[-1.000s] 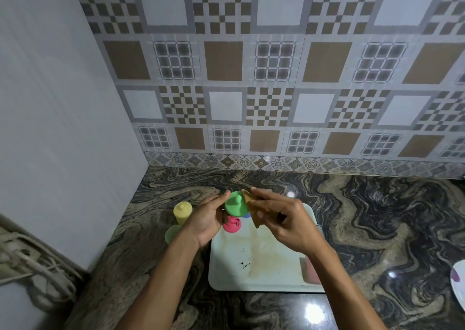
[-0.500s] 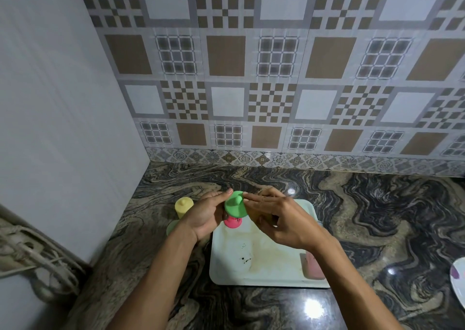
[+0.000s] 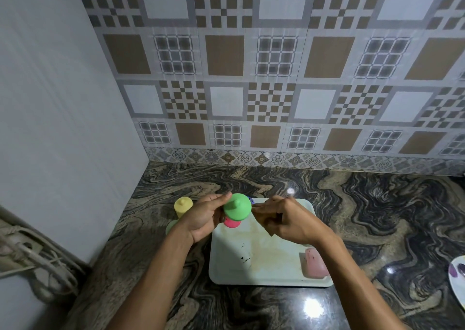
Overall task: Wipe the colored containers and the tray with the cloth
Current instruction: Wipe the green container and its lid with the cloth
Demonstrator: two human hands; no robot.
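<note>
The fingers (image 3: 222, 198) of the left hand (image 3: 201, 219) are curled round the green container (image 3: 236, 207), holding it lifted above the tray with its small knob turned toward the camera. The fingers (image 3: 268, 205) of the right hand (image 3: 292, 220) are pinched narrow on a bunched brown cloth (image 3: 263, 220), which meets the container's right side. By my judgement the green one is the piece being wiped now; how clean it is cannot be told. Just beneath the left fingers a pink container (image 3: 232, 223) sits at the far left corner of the tray (image 3: 226, 267), and a scrap of something blue (image 3: 249, 199) shows behind the green one, too hidden to name. Left of the left hand, off the tray, a yellow container (image 3: 183, 206) stands on the marbled surface (image 3: 377, 216), with a pale green piece (image 3: 171, 227) partly hidden by the wrist. Nearer than both hands, the tray floor carries a brownish smear and dark specks, so the tray looks not yet wiped. A pink block (image 3: 314, 267) lies in its near right corner by the right forearm. Well off to the right a plate (image 3: 458, 279) is cut by the frame edge. The task seems early to midway: the pink container and the tray appear left to do, and the yellow one's state is unclear.
</note>
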